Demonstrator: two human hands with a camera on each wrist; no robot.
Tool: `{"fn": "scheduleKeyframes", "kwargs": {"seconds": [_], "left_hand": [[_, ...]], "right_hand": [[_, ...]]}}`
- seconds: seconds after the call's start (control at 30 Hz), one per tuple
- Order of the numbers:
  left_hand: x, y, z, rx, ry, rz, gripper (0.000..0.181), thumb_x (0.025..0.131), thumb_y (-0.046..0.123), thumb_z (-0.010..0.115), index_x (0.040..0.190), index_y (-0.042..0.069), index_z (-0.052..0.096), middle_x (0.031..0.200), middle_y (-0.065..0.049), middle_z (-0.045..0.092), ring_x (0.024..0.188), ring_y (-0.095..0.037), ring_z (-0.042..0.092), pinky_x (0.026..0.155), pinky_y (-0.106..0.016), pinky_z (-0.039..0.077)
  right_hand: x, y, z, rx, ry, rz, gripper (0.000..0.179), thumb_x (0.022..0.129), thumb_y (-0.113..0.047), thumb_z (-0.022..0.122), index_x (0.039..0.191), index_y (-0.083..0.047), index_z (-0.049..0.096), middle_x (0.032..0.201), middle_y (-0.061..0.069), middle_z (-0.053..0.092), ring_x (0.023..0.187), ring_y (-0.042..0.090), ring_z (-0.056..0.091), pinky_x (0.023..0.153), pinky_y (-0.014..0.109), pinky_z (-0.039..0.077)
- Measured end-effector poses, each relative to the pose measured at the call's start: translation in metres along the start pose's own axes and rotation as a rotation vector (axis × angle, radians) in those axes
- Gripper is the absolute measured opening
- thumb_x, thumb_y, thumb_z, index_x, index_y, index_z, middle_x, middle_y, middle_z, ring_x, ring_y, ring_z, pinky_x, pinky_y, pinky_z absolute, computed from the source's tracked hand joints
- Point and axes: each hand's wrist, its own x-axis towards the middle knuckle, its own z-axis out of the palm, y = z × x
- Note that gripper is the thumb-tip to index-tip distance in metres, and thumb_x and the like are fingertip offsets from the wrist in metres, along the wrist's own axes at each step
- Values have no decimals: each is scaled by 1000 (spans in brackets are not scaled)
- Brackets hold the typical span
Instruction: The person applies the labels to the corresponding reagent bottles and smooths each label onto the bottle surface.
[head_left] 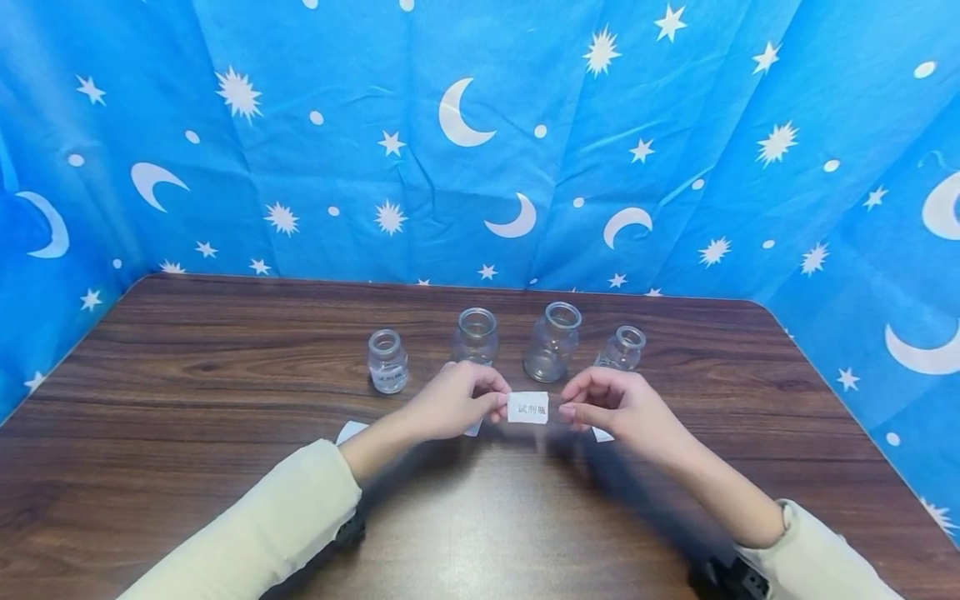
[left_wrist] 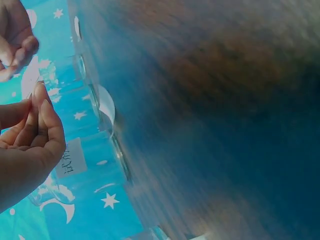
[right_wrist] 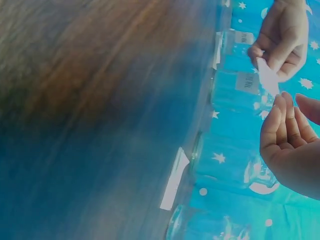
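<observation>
In the head view my left hand [head_left: 457, 400] pinches the left edge of a small white paper label [head_left: 528, 407] with dark handwriting, holding it up above the table. My right hand [head_left: 622, 408] is just right of the label, apart from it, with fingers bent loosely and the thumb [right_wrist: 308, 108] away from them in the right wrist view. Behind the hands stand several open glass jars. The leftmost jar [head_left: 387, 364] bears a written label. Beside it, a second jar [head_left: 476, 332] is partly hidden by my left hand; a third jar [head_left: 552, 346] looks bare.
A small glass jar [head_left: 621, 348] stands at the right of the row, its lower part behind my right hand. White paper pieces lie in front of the jars, one paper [head_left: 352, 430] by my left wrist. A blue star-patterned curtain [head_left: 375, 150] hangs behind the wooden table [head_left: 187, 375].
</observation>
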Motion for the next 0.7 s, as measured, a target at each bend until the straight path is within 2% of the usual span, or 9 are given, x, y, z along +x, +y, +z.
{"fn": "scheduleKeyframes", "kwargs": {"seconds": [0.17,0.3,0.5,0.7], "left_hand": [[1,0,6,-18,-14,10,10,88,4,56,83,3,65,67,2,63,62,-19,59,49,-19,39],[1,5,10,-31,-28,32,10,88,5,56,83,4,65,66,2,62,66,-24,61,51,-20,39],[2,10,14,-50,-42,46,11,89,4,55,83,4,65,69,-2,64,69,-22,62,57,-20,43],[2,11,17,-62,-51,40,12,89,3,55,84,4,65,70,-4,64,69,-22,62,56,-19,42]], "right_hand": [[1,0,6,-26,-23,-28,7,83,-5,65,88,-2,62,76,8,62,64,21,58,54,29,47],[3,2,14,8,-41,-36,7,83,-3,64,88,1,63,83,11,63,71,17,59,63,32,51],[5,5,19,24,-56,-52,9,84,-5,63,91,1,64,85,13,64,75,22,62,67,34,52],[5,7,20,9,-44,-76,5,85,-3,61,87,1,64,79,9,64,72,24,62,66,31,52]]}}
